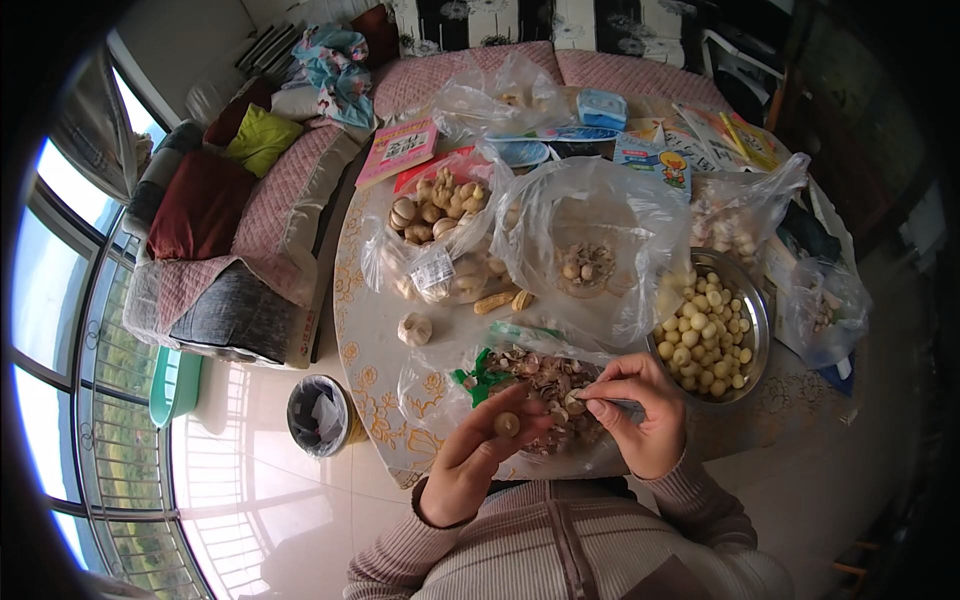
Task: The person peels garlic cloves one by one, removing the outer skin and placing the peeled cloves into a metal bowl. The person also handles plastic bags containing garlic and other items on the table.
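Note:
My left hand (480,450) holds a small round brownish bulb (506,424), likely a single-clove garlic, against its fingers. My right hand (637,416) pinches a small pale piece (576,399), perhaps peel, between thumb and fingertips. Both hands are over a heap of dry papery skins (544,367) in a clear plastic bag with green parts (475,377). Close by my right hand, a steel bowl (761,352) holds many peeled, round, pale cloves (701,322). Beyond the heap, an open clear bag (517,244) contains a few unpeeled bulbs (577,270) and loose skins.
A bag of ginger and garlic (442,206), peanuts (495,302) and a garlic bulb (415,328) lie at the table's left. Books (397,150) and a tissue pack (602,109) sit at the back. A lined bin (319,416) stands on the floor beside the table (360,262).

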The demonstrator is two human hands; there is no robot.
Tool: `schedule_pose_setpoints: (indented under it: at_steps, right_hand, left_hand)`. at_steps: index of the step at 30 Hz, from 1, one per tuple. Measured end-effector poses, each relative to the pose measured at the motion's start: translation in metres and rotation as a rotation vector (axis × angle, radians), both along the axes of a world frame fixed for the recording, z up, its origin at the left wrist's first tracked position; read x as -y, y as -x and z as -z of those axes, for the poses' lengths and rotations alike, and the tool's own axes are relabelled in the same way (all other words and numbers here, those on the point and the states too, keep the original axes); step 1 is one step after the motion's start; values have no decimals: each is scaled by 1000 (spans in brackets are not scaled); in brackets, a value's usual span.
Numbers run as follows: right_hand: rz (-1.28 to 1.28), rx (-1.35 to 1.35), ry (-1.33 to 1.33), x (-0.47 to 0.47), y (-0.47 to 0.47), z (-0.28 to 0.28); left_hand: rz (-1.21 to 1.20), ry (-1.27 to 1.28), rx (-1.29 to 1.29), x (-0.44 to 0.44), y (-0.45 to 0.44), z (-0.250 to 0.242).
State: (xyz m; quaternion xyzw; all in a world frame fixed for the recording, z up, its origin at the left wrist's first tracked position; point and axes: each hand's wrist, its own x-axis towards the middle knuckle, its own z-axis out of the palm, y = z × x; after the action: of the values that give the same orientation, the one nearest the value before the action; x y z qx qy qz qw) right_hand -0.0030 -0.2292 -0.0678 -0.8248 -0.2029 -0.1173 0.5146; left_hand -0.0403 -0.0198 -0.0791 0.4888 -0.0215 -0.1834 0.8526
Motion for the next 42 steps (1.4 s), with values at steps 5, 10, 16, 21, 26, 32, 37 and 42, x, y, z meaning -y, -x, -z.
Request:
schedule_pose_setpoints:
  at_steps: [5, 10, 16, 21, 26, 32, 37, 42]
  right_hand:
    - [-195, -151, -176, -2, 2, -1]
    - [-295, -162, -236, -9, 4, -1]
    - [-341, -95, -188, -11, 4, -3]
    - [-329, -101, -164, -12, 6, -2]
    - [-319, -103, -143, -13, 6, -6]
    - [-348, -190, -174, -9, 3, -3]
    - [-354, -231, -199, -8, 2, 0]
    - [-260, -67, -81, -18, 7, -2]
  left_hand:
    - [-23, -78, 65, 5, 2, 2]
    - [-41, -44, 156, 5, 2, 15]
    - [-130, -134, 206, 9, 3, 18]
    - [-217, -219, 160, 11, 7, 15]
    - [-337, -355, 265, 11, 9, 19]
    - [-408, -558, 396, 11, 10, 20]
    - [-384, -602, 461, 9, 8, 21]
    - [-391, -668, 467, 8, 7, 25]
